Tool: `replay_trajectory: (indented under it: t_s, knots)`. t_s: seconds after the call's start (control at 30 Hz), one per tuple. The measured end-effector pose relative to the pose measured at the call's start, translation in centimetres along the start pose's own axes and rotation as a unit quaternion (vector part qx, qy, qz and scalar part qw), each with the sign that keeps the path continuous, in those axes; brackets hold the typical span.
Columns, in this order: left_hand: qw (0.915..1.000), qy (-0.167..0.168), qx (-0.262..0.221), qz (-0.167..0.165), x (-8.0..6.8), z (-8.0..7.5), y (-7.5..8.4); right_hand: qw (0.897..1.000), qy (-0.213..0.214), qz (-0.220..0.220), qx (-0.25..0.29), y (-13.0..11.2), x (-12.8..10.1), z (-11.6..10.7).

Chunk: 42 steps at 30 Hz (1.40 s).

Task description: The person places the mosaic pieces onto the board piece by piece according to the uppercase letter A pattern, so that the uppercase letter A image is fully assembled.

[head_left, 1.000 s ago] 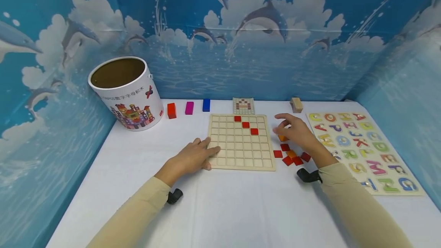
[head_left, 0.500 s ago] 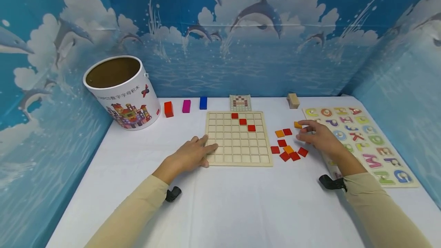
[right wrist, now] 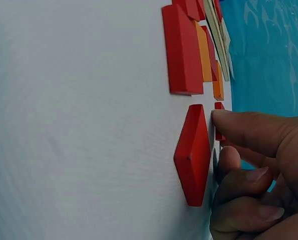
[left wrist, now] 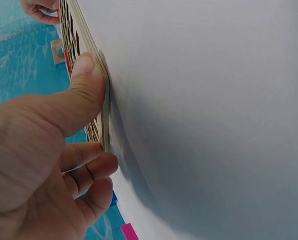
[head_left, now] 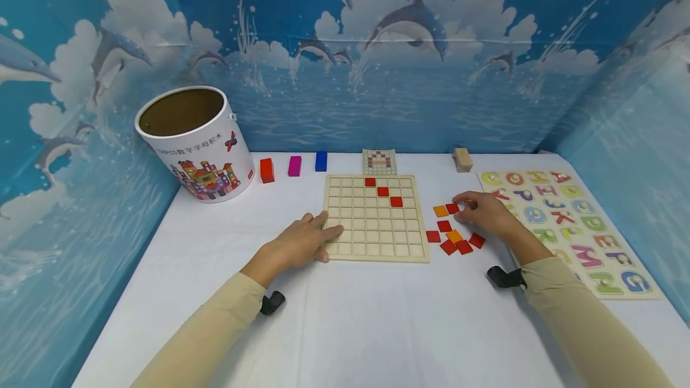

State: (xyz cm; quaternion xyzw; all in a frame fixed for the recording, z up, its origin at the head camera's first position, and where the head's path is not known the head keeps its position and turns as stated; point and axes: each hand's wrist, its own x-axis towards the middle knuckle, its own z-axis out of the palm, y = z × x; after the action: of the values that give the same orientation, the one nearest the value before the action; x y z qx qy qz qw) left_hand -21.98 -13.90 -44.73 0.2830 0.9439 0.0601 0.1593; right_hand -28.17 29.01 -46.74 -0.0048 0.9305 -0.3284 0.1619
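My left hand (head_left: 299, 241) rests at the near left corner of a wooden grid board (head_left: 377, 260), thumb and fingers on its edge; in the left wrist view the thumb (left wrist: 88, 82) lies against the rim. Three red tiles (head_left: 383, 191) sit diagonally in the board's upper cells. To the right, my right hand (head_left: 485, 214) has thumb and forefinger around a red tile (head_left: 451, 208) on the table. Part of an orange piece shows under the forefinger. Loose red tiles (head_left: 477, 240) and orange tiles (head_left: 441, 211) lie between the board and that hand.
A patterned card (head_left: 380, 161) lies behind the board. A white bucket (head_left: 199, 160) stands at the back left, beside red (head_left: 266, 170), magenta (head_left: 294, 166) and blue (head_left: 321, 161) blocks. A wooden block (head_left: 462, 160) is at the back right, near an alphabet board (head_left: 609, 250).
My right hand moved from above the tiles to an orange tile on the right, then slightly left to the red tile. The left hand stays on the board's corner.
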Motion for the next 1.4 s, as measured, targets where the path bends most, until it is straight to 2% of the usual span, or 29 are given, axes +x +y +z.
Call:
replay_trajectory:
  t_s: [0.47,0.8,1.0,1.4]
  knots:
    - [1.0,-0.001,0.002,0.001,0.2,0.1,0.0,0.998,0.023,-0.03,-0.04,0.2,0.0,0.1]
    - [1.0,-0.003,-0.009,-0.002,0.1,0.3,0.0,0.998,0.042,-0.04,-0.032,0.4,-0.1,0.1]
    - [0.9999,0.001,-0.013,-0.004,-0.1,0.4,0.0,0.997,0.032,-0.071,-0.008,-1.4,-0.3,0.8]
    - [0.9999,0.007,-0.012,0.001,-0.1,0.4,0.0,0.985,-0.01,-0.169,-0.037,-7.3,1.0,4.9]
